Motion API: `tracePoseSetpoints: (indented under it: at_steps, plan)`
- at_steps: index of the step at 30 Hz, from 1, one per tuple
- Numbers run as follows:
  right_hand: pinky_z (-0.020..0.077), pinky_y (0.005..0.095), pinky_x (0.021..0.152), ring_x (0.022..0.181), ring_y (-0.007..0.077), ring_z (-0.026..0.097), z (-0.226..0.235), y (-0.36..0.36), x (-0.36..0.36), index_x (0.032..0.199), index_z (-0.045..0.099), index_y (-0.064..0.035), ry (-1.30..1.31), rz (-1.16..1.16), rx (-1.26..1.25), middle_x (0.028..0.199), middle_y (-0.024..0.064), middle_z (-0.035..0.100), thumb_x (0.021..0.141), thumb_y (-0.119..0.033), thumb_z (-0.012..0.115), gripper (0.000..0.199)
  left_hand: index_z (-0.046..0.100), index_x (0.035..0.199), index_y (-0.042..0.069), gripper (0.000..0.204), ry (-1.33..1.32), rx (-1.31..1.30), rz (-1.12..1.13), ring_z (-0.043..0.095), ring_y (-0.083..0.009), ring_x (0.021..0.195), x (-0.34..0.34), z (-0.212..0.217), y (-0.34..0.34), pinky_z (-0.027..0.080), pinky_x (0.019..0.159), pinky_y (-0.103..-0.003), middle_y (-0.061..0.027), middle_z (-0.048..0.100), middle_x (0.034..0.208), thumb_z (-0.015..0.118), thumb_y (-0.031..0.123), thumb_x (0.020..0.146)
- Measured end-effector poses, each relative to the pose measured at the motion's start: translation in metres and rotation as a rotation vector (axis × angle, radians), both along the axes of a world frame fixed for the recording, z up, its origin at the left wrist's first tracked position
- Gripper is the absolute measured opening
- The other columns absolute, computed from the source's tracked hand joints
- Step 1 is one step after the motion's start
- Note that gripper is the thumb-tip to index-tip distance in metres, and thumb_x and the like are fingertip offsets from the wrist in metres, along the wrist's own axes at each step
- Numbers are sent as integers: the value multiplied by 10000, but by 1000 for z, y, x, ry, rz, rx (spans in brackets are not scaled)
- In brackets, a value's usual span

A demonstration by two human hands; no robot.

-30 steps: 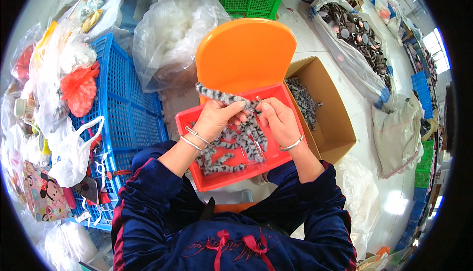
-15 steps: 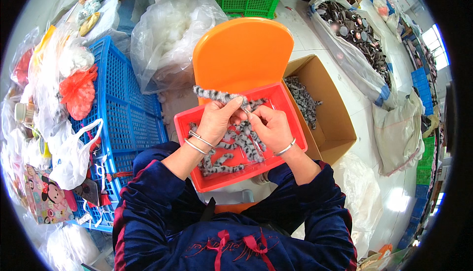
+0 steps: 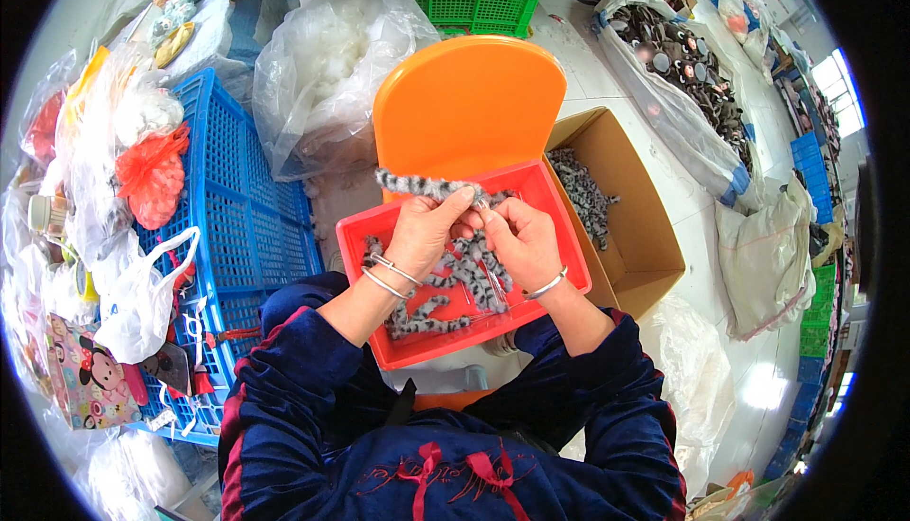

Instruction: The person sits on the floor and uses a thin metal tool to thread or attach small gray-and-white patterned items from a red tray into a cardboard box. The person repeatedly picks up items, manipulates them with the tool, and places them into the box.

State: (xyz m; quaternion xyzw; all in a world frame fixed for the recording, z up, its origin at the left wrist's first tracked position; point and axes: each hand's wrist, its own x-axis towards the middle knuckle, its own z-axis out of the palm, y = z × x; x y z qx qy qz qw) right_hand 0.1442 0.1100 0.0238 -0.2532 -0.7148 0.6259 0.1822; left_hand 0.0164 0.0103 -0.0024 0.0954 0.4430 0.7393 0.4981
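A grey furry strip with black bands, like a plush tail [image 3: 412, 182], is pinched in my left hand [image 3: 428, 229], its long end sticking out to the left. My right hand [image 3: 522, 238] meets the strip's right end with thumb and forefinger closed on something small and shiny that I cannot make out. Both hands are over a red plastic tray [image 3: 427, 346] on my lap. Several more banded furry strips [image 3: 464, 274] lie loose in the tray, partly hidden under my hands.
An orange chair [image 3: 466, 94] stands just beyond the tray. To the right is an open cardboard box [image 3: 645, 237] with more banded strips. A blue crate [image 3: 246, 227] and hanging plastic bags [image 3: 142, 303] crowd the left. A clear bag of white stuffing [image 3: 332, 66] sits behind.
Both hands have shifted slightly to the right, and my right fingers have come closer to the strip's end. The grip of my left hand stays the same.
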Motion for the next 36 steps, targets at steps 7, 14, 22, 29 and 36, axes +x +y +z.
tracePoseSetpoints:
  at_steps: [7, 14, 22, 29, 36]
  plan:
    - [382, 205, 479, 536, 30, 479, -1, 2, 1, 787, 581, -26, -2, -4, -68, 624, -14, 558, 948, -141, 576, 199, 682, 886, 24, 161, 46, 18, 29, 599, -105, 620, 4, 0, 3, 477, 567, -219, -40, 673, 756, 660, 182, 907]
    - [389, 221, 496, 542, 41, 472, 1, 7, 1, 781, 579, -13, -27, 41, 173, 635, -15, 563, 939, -118, 587, 190, 655, 901, 41, 99, 219, 70, -76, 585, -105, 642, -5, -8, 0, 487, 589, -232, -31, 640, 766, 656, 139, 900]
    - [402, 213, 533, 600, 46, 507, 6, 33, 8, 811, 612, -16, -110, 268, 61, 664, -16, 583, 921, -111, 605, 146, 654, 882, 32, 109, 335, -62, -261, 562, -86, 602, -7, 15, -6, 465, 553, -219, -15, 619, 738, 667, 140, 889]
    - [419, 201, 563, 630, 40, 515, 16, 52, 21, 910, 652, -3, -158, 303, -91, 703, -13, 590, 923, -125, 615, 129, 625, 852, 46, 112, 311, -25, -108, 554, -77, 586, -34, 17, -10, 443, 542, -221, -16, 616, 726, 658, 149, 883]
    - [419, 214, 591, 651, 50, 492, 12, 51, 16, 867, 633, 2, -93, 326, 7, 708, -20, 565, 919, -102, 608, 119, 587, 814, 37, 160, 329, -64, -175, 552, -85, 601, -27, 15, -13, 436, 563, -216, -30, 617, 737, 645, 165, 890]
